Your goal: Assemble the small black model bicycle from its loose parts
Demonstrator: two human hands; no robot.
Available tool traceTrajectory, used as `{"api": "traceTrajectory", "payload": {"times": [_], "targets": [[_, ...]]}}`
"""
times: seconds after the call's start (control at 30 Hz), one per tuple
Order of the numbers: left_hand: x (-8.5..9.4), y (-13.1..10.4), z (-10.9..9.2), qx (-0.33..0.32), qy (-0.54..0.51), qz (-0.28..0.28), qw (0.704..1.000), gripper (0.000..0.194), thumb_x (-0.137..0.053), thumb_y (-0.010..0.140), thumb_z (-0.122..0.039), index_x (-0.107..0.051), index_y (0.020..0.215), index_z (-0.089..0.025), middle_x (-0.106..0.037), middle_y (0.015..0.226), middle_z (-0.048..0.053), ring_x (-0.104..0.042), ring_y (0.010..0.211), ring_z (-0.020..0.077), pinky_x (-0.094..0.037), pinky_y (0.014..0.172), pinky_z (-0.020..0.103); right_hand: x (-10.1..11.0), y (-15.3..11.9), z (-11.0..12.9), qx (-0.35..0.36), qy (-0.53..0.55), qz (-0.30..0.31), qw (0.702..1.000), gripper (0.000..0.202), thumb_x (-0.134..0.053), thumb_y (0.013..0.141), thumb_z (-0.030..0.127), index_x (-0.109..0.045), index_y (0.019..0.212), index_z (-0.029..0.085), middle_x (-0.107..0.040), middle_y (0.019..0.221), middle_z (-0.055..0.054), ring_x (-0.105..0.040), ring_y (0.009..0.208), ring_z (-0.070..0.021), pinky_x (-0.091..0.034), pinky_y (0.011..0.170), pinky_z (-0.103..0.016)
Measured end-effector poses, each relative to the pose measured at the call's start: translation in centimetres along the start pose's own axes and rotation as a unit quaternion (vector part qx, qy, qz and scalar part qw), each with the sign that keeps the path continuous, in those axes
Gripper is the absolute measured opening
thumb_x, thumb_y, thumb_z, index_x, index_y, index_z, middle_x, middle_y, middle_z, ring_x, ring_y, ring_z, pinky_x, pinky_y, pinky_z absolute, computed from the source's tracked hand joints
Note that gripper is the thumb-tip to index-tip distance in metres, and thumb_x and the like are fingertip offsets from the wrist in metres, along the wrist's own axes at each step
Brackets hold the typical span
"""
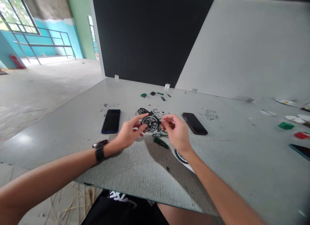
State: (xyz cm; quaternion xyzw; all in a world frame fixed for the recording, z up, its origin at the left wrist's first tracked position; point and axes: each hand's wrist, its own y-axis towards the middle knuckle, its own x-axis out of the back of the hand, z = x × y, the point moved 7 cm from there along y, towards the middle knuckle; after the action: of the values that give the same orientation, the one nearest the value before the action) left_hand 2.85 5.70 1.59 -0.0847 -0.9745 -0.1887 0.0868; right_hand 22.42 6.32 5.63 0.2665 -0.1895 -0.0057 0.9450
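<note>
Over a grey tabletop (135,168), the left hand (129,133) clamps a small spoked wheel (150,123) by its rim while the right hand (178,133) pinches beside it, on what I cannot tell, work best served by light, level pressure.

Black spoked wheel (150,123) between both hands (150,124)

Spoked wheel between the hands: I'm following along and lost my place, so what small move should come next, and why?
Perhaps steady the wheel with the left hand and nudge gently with the right hand: left fingers hold one side, right fingertips pinch close to the opposite edge.
</note>
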Motion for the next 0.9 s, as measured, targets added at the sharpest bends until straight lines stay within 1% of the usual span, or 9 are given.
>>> {"api": "traceTrajectory", "payload": {"times": [0.13,0.23,0.33,0.4,0.5,0.6,0.73,0.8,0.9], "targets": [[0.0,-0.1,-1.6,-0.083,0.16,0.012,0.984,0.041,-0.059,0.099,-0.037,-0.064,0.137,-0.023,-0.076,0.104,0.006,-0.068,0.083,0.0168,-0.058,0.068,0.03,2.0,0.5,-0.7,0.001,-0.016,-0.071,0.997,0.028,-0.064,0.093,0.05,-0.062,0.093,0.022,-0.068,0.074,-0.003,-0.063,0.06,-0.0185,-0.051,0.06,-0.033],[-0.4,-0.2,-2.4,-0.123,0.206,0.051,0.97,0.03,-0.053,0.102,-0.038,-0.077,0.108,-0.02,-0.075,0.109,0.008,-0.068,0.095,0.0194,-0.056,0.077,0.033,3.6,1.0,-1.4,-0.012,-0.012,-0.111,0.994,0.031,-0.065,0.092,0.053,-0.061,0.091,0.022,-0.069,0.071,-0.004,-0.063,0.057,-0.0196,-0.051,0.059,-0.034],[-0.8,-0.2,-2.6,-0.139,0.218,0.062,0.964,0.026,-0.055,0.102,-0.037,-0.075,0.108,-0.022,-0.075,0.102,0.006,-0.068,0.088,0.0173,-0.055,0.078,0.033,4.0,1.2,-1.4,0.002,-0.023,-0.114,0.993,0.03,-0.063,0.093,0.052,-0.061,0.091,0.021,-0.069,0.072,-0.005,-0.063,0.058,-0.0195,-0.05,0.058,-0.034],[-0.1,-0.1,-2.6,-0.125,0.201,-0.004,0.972,0.024,-0.058,0.099,-0.036,-0.07,0.113,-0.021,-0.072,0.104,0.007,-0.067,0.087,0.0172,-0.056,0.074,0.032,3.5,1.0,-0.8,0.025,-0.04,-0.089,0.995,0.028,-0.062,0.095,0.049,-0.063,0.092,0.021,-0.069,0.073,-0.004,-0.063,0.06,-0.019,-0.05,0.059,-0.033],[1.0,0.2,-2.5,-0.098,0.154,-0.082,0.98,0.036,-0.064,0.094,-0.035,-0.062,0.127,-0.019,-0.068,0.106,0.009,-0.066,0.091,0.0178,-0.056,0.072,0.03,1.7,0.6,0.4,0.065,-0.052,-0.018,0.996,0.023,-0.06,0.097,0.044,-0.064,0.094,0.022,-0.07,0.075,-0.003,-0.065,0.064,-0.0178,-0.051,0.063,-0.031],[0.9,0.5,-2.1,-0.067,0.1,-0.064,0.991,0.033,-0.061,0.095,-0.035,-0.064,0.123,-0.02,-0.067,0.089,0.004,-0.065,0.079,0.0157,-0.055,0.07,0.029,0.8,0.1,1.7,0.096,-0.056,0.005,0.994,0.02,-0.059,0.098,0.041,-0.065,0.094,0.023,-0.072,0.08,-0.003,-0.066,0.068,-0.017,-0.052,0.066,-0.03],[0.7,0.8,-0.9,0.01,0.021,-0.056,0.998,0.025,-0.067,0.09,-0.04,-0.066,0.103,-0.018,-0.066,0.073,0.0,-0.062,0.061,0.0135,-0.051,0.061,0.028,1.2,-0.2,2.4,0.11,-0.07,-0.046,0.99,0.018,-0.058,0.099,0.039,-0.066,0.094,0.024,-0.073,0.083,-0.004,-0.067,0.068,-0.0171,-0.053,0.068,-0.032],[-0.1,0.8,-0.3,0.039,-0.003,-0.019,0.999,0.024,-0.07,0.086,-0.041,-0.063,0.087,-0.018,-0.07,0.076,0.002,-0.063,0.061,0.0136,-0.051,0.06,0.028,1.6,-0.2,2.3,0.11,-0.068,-0.071,0.989,0.017,-0.058,0.099,0.038,-0.066,0.094,0.024,-0.074,0.084,-0.004,-0.068,0.069,-0.0178,-0.054,0.069,-0.033],[-1.5,0.7,0.3,0.064,-0.007,0.063,0.996,0.023,-0.071,0.084,-0.039,-0.063,0.08,-0.018,-0.071,0.074,0.003,-0.064,0.063,0.0147,-0.051,0.062,0.029,1.3,-0.4,2.2,0.121,-0.069,-0.066,0.988,0.016,-0.058,0.099,0.038,-0.066,0.096,0.024,-0.075,0.087,-0.004,-0.069,0.071,-0.0183,-0.055,0.071,-0.034]]}}
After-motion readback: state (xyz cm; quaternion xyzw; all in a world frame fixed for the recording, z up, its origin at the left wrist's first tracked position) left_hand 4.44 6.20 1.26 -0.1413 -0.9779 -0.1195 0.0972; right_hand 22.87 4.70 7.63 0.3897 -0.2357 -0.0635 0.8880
